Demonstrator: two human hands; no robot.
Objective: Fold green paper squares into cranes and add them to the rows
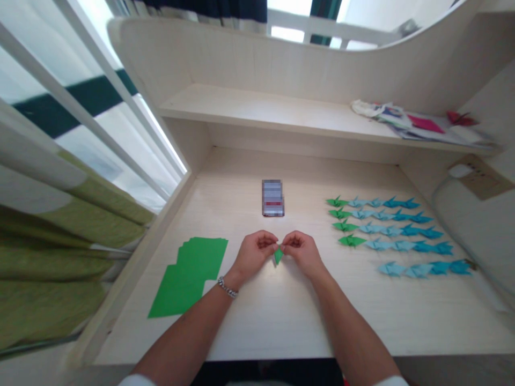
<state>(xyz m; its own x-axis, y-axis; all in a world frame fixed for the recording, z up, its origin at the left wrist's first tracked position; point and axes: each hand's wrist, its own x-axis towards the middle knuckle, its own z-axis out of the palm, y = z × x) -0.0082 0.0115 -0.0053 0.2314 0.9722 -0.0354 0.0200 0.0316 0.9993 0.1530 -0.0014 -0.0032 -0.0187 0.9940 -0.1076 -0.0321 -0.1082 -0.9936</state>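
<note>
Both my hands meet over the middle of the pale wooden desk [257, 316]. My left hand [254, 253] and my right hand [302, 251] are each closed in a pinch on a small folded piece of green paper [278, 255], which hangs point-down between the fingertips. A metal bracelet [227, 288] sits on my left wrist. To the left lie flat green paper sheets [189, 276] in a loose stack.
Rows of folded paper cranes, green [344, 225] then light blue and darker blue [406, 231], lie at the right. A phone [272, 198] rests beyond my hands. A shelf above holds papers [418, 127]. A wall socket with a white plug [462, 171] is at far right.
</note>
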